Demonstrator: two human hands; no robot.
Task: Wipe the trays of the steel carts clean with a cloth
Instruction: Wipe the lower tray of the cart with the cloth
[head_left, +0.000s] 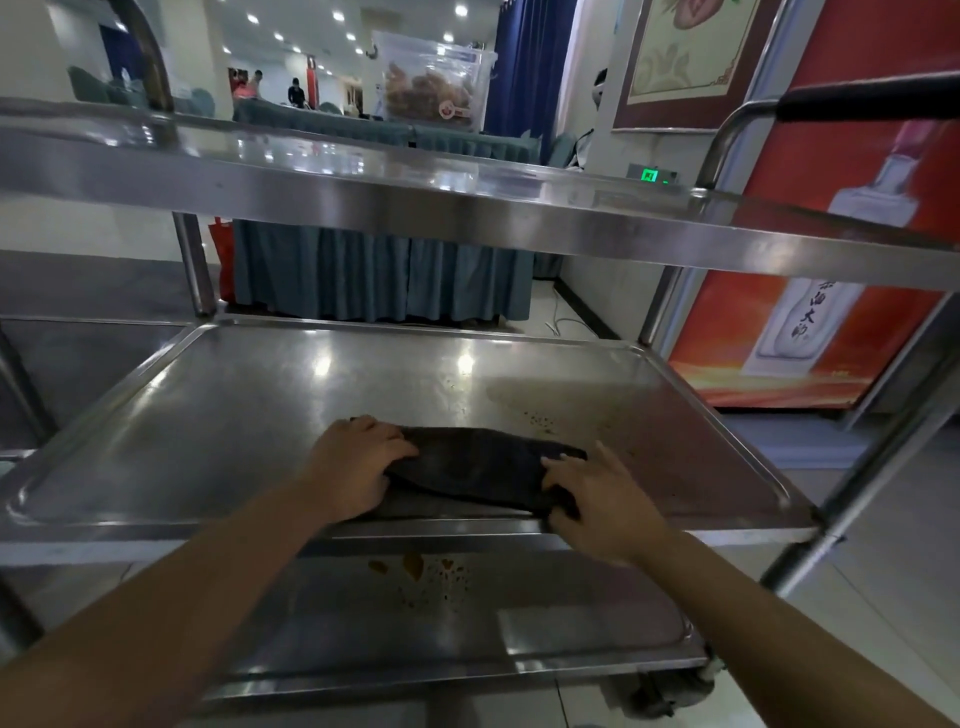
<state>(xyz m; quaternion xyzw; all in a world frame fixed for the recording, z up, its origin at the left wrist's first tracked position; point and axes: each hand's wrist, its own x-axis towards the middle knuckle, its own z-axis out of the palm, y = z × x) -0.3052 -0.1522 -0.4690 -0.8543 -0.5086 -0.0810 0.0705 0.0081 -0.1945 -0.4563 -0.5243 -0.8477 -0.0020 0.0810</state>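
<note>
Near the middle tray's (208, 415) front edge, both hands, left (353, 467) and right (602, 499), gripped a dark cloth's (478, 467) ends.

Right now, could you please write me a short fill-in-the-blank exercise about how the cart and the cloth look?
1. Both hands, the left hand and the right hand, press a dark ____ flat on the steel.
2. The cloth lies on the ____ tray of the cart.
3. Brown spills show on the ____ tray, near its front edge.
4. A clear plastic ____ of food stands beyond the top tray.

Missing words: cloth; middle; bottom; box
</note>
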